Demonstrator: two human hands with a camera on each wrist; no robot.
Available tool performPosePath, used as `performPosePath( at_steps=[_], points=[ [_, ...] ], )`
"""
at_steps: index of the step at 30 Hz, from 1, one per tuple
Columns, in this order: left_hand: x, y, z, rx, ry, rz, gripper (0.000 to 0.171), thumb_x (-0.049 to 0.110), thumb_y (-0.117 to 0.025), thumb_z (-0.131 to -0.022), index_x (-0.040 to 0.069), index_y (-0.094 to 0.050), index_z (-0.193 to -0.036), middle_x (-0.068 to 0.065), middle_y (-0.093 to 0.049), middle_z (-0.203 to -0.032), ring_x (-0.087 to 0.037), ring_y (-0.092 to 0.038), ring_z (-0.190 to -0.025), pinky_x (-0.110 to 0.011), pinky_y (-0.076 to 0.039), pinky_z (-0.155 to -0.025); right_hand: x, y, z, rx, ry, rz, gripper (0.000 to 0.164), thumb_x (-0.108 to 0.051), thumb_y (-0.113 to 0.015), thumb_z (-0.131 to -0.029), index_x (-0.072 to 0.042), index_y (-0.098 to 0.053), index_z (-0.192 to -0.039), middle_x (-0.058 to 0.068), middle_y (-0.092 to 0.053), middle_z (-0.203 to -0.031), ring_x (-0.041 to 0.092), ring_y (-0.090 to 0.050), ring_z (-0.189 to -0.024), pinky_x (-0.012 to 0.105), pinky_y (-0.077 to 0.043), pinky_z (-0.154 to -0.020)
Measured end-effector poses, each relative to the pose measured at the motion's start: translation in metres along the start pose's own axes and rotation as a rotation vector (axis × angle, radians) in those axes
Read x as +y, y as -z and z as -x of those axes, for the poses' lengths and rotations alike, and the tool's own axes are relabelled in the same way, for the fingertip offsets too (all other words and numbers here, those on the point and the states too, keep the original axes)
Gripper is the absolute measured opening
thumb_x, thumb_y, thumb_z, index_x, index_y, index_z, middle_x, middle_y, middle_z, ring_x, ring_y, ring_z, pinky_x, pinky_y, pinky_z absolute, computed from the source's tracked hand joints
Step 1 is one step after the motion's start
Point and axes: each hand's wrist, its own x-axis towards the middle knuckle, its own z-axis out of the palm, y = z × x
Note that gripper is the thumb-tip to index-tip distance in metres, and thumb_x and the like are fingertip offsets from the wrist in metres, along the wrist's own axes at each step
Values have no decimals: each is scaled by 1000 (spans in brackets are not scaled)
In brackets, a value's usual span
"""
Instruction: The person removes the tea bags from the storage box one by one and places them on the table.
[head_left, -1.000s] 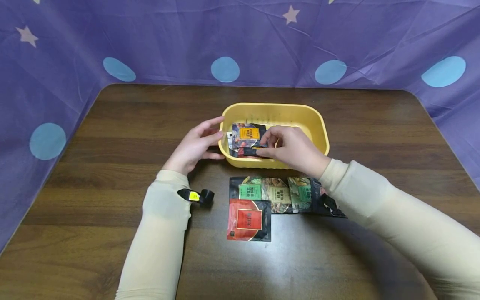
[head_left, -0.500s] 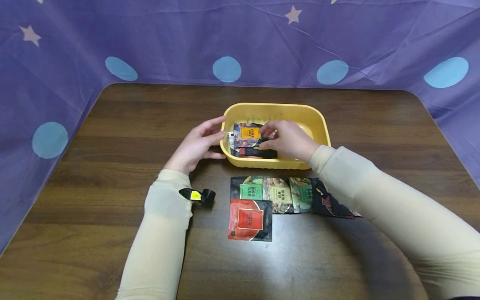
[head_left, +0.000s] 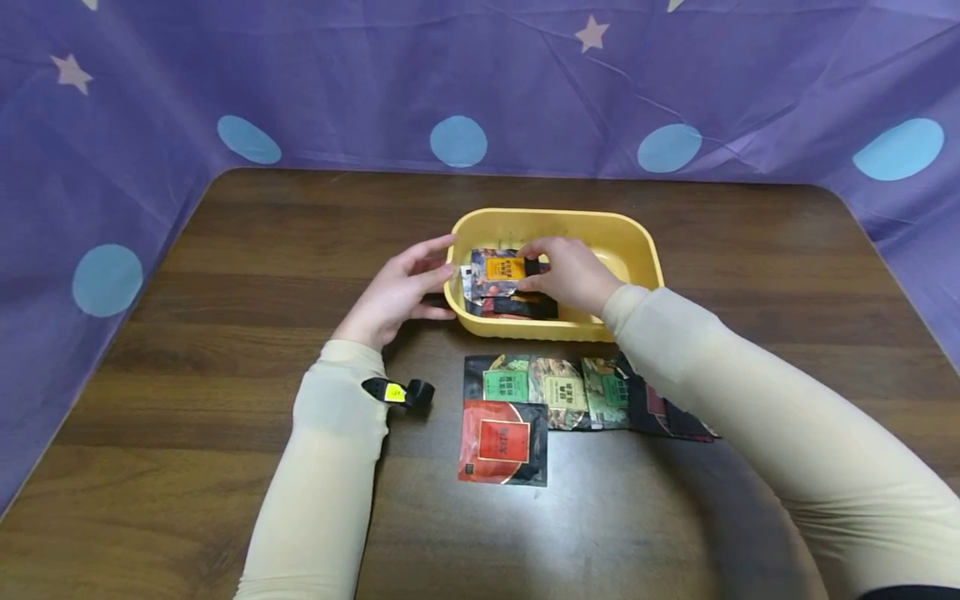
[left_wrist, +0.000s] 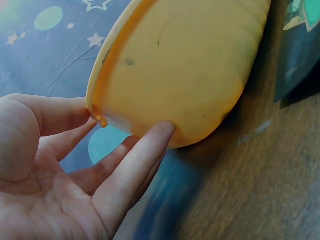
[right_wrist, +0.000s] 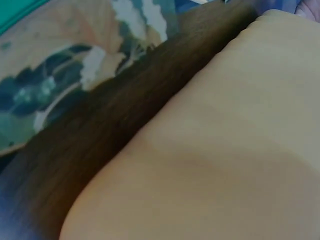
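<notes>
A yellow plastic basket (head_left: 558,332) stands on the table, holding several overlapping sachets at its left end. My right hand (head_left: 573,271) reaches inside it; thumb and fingertips pinch the dark right edge of the orange-labelled sachet (head_left: 506,269). Below that one, a black-edged sachet (head_left: 525,307) lies partly covered. My left hand (head_left: 401,287) steadies the basket's left end with fairly straight fingers. In the left wrist view the left thumb meets the rim, and a finger of the left hand (left_wrist: 65,185) lies against the outer wall. The right wrist view shows the basket's wall but no fingers.
In front of the basket lies a row of overlapping sachets, among them a green-labelled one (head_left: 506,385) and a cream-labelled one (head_left: 564,393). A red sachet (head_left: 502,442) overlaps the row's near left. My right sleeve (head_left: 720,358) passes over the row's right end. A purple curtain (head_left: 375,83) hangs behind.
My right hand has gone from the lower black-edged sachet up to the right edge of the orange-labelled sachet. My left hand stays at the basket's end.
</notes>
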Motion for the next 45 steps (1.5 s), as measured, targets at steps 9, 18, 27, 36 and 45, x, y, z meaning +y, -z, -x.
performPosePath(
  at_steps=[9,18,27,36,45],
  points=[
    [1,-1,0,2,-1,-5,51,16,-52,-103,25,-41,-152,-14,-44,-142,-34,-57,-120,-34,-64,-74,4,-3,-7,-8,-21,15,60,-27,-75,-89,-6,-54,-141,16,-49,-149,35,-40,-141,47,-31,-122],
    [2,-1,0,2,-1,-4,51,16,-52,-103,26,-41,-152,-14,-44,-143,-34,-57,-120,-34,-64,-74,6,-3,-12,-31,-40,48,65,-28,-76,-88,-8,-50,-145,15,-46,-152,34,-38,-143,46,-30,-122],
    [3,-3,1,5,-9,1,51,15,-51,-103,25,-41,-152,-15,-45,-142,-35,-57,-119,-33,-64,-72,6,-5,-13,-54,-34,75,68,-27,-76,-89,-8,-47,-148,15,-45,-152,34,-37,-143,46,-30,-122],
    [3,-4,0,6,-6,2,51,14,-51,-103,24,-41,-152,-15,-45,-142,-34,-57,-119,-33,-64,-71,5,-6,-12,30,-50,116,76,-28,-83,-81,-6,-48,-146,19,-47,-142,39,-42,-126,48,-39,-112],
    [4,-5,0,16,5,-14,50,16,-51,-103,26,-41,-152,-14,-44,-143,-34,-57,-120,-35,-64,-75,4,-6,-11,169,-48,28,64,-23,-85,-78,-4,-60,-134,15,-53,-135,35,-43,-122,44,-39,-110]
  ],
)
